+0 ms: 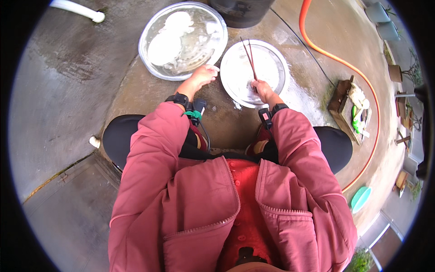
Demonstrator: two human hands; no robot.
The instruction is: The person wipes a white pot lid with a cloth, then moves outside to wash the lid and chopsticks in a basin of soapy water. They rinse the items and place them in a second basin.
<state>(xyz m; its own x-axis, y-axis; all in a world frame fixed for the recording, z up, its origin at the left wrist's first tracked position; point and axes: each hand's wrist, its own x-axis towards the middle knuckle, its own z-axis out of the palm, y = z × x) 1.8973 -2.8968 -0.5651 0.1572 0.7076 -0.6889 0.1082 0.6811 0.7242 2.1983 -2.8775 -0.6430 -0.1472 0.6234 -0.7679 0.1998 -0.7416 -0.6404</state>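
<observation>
1. Two hands out front, low over wet concrete floor (68, 81). Right hand (262, 88) closed around a pair of thin dark chopsticks (250, 58), tips pointing away across the shallow round metal plate (276, 63); hand rests on the plate's near part.
2. Left hand (203, 75) fingers loosely curled, holding nothing, touching near rim of the big metal basin (149, 31), between basin and plate.
3. Basin shiny, round, filled with water and pale white plates, just left of the plate.
4. Plate flat, dull silver, wet, directly ahead of the right wrist.
5. Orange hose (335, 56) curves right, well apart.
</observation>
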